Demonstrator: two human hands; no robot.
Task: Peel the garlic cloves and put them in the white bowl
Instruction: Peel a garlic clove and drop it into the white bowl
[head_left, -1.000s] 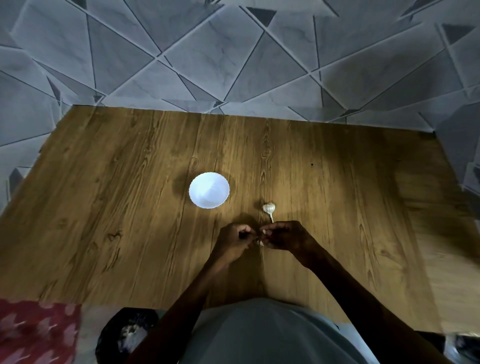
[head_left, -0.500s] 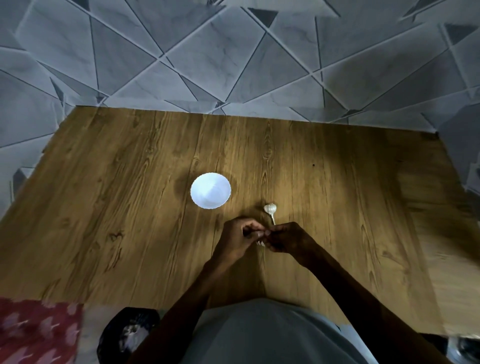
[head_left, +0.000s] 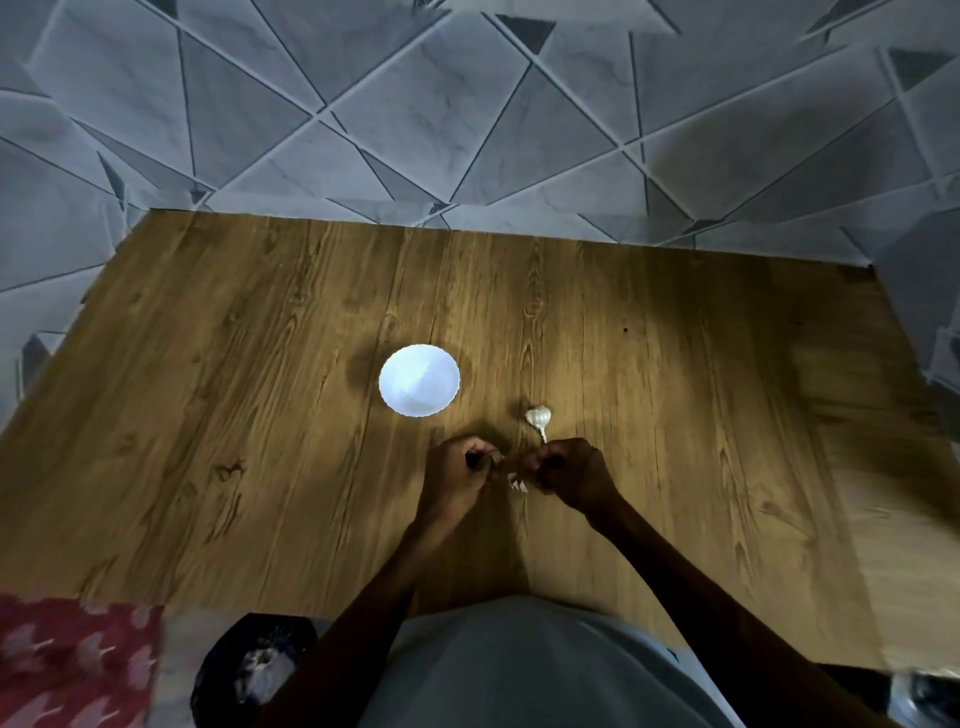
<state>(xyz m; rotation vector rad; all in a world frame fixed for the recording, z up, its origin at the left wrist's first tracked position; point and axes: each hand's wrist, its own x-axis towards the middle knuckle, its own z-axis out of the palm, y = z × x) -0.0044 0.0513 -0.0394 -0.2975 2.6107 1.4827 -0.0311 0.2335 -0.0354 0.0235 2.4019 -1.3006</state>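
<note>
Garlic clove (head_left: 518, 486) pinched between your left hand (head_left: 457, 475) and right hand (head_left: 571, 473) — fingers of both curled on it. Garlic bulb (head_left: 538, 417) just beyond right hand, on wooden table (head_left: 675, 364); white bowl (head_left: 418, 381) beyond left hand — near, not touching.

A dim, warm light is pooling at the centre of the wooden table (head_left: 208, 415) and thinning toward 9 and 3 o'clock, where the wood is going nearly black. The white bowl (head_left: 400, 402) is glaring so hard that its inside is washing out flat. Soft shadows are falling toward 10 o'clock from the bowl and the garlic head (head_left: 538, 417), so the light is coming from about 4 o'clock. My left hand (head_left: 457, 478) and right hand (head_left: 571, 475) are showing as dark shapes, and the garlic clove (head_left: 518, 486) pinched between them is reading only as a pale smudge. The tiled floor (head_left: 363, 104) at 12 o'clock is looking cool and grey. The red cloth (head_left: 67, 660) at 7 o'clock and the table corner at 4 o'clock are smearing, and the table's edges are bowing outward.
</note>
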